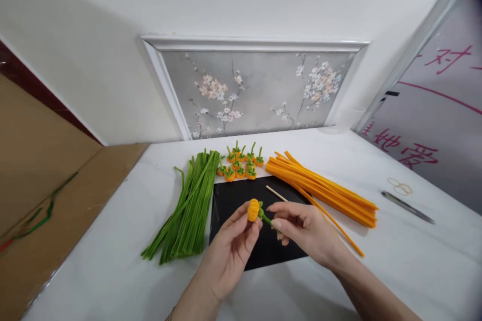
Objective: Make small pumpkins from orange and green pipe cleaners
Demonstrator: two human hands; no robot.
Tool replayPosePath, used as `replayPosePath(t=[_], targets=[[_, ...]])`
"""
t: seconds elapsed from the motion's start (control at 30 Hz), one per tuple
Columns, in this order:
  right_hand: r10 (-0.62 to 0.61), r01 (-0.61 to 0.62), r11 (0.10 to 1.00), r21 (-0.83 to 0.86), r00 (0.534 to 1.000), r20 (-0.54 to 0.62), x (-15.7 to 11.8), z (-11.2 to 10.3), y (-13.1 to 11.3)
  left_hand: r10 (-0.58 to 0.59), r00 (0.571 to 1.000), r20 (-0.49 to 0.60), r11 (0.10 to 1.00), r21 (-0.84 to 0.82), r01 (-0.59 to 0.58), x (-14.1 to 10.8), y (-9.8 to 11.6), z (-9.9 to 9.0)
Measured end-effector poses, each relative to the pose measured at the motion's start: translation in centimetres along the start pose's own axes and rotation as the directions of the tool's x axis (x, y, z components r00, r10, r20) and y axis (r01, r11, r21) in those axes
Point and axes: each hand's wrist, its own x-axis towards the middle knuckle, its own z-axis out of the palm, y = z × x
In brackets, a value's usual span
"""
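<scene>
the left hand (234,247) is pinched on the pumpkin (253,210), the right hand (307,230) on its green stem (267,219), over the mat (231,198). too hard a pull could work the stem loose; too tight a squeeze could flatten the ribs. beyond, a careless right hand could knock the stick (276,193) or snag the loose orange strip (351,242).

- stick (276,193): lower end kinda lost behind the right hand (304,225)
- mat (233,196): left hand (234,241) blocks a chunk
- board (450,120) at 3 o'clock: cropped by the edge
</scene>
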Motion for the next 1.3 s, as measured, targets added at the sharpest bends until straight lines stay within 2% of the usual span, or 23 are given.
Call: replayPosePath(t=[0.17,0.3,0.43,0.53,0.67,0.73,0.9,1.03,1.13,1.2,1.3], targets=[[-0.055,0.054,0.998,-0.044,0.998,-0.006,0.0,0.1,0.9,0.024,0.996,0.089,0.993,0.112,-0.034,0.7,-0.7,-0.2],[-0.084,0.087,0.988,-0.128,0.996,0.028,-0.1,0.5,1.0,0.036,0.992,0.119,0.982,0.178,-0.057,0.8,-1.2,-0.5],[-0.172,0.176,0.962,-0.210,0.984,0.037,-0.2,0.8,0.8,0.094,0.982,0.167,0.950,0.279,-0.138,0.9,-1.5,-0.4],[-0.244,0.237,0.934,-0.265,0.970,0.010,-0.2,0.6,0.9,0.140,0.981,0.136,0.927,0.331,-0.178,0.9,-1.5,-0.2],[-0.258,0.226,0.924,-0.308,0.964,-0.068,-0.2,0.3,0.9,0.164,0.984,0.073,0.924,0.337,-0.179,0.9,-1.6,-0.2],[-0.268,0.230,0.921,-0.314,0.960,-0.083,-0.2,0.3,0.8,0.185,0.979,0.089,0.906,0.371,-0.205,0.9,-1.8,-0.3],[-0.374,0.340,0.876,-0.342,0.927,-0.035,-0.1,0.6,0.4,0.228,0.961,0.155,0.814,0.511,-0.275,0.7,-2.1,-0.3],[-0.321,0.288,0.904,-0.317,0.945,-0.058,0.0,0.8,0.3,0.176,0.944,0.279,0.759,0.572,-0.310,0.2,-2.0,-0.1],[-0.284,0.257,0.927,-0.273,0.956,-0.066,0.1,0.9,0.4,0.199,0.914,0.353,0.697,0.605,-0.385,0.1,-2.0,-0.1],[-0.265,0.242,0.942,-0.233,0.962,-0.068,0.1,0.9,0.6,0.215,0.909,0.357,0.669,0.624,-0.403,0.2,-2.0,-0.2],[-0.190,0.178,0.975,-0.129,0.978,-0.085,0.3,1.1,1.0,0.182,0.926,0.330,0.685,0.633,-0.360,0.4,-2.0,-0.4]])
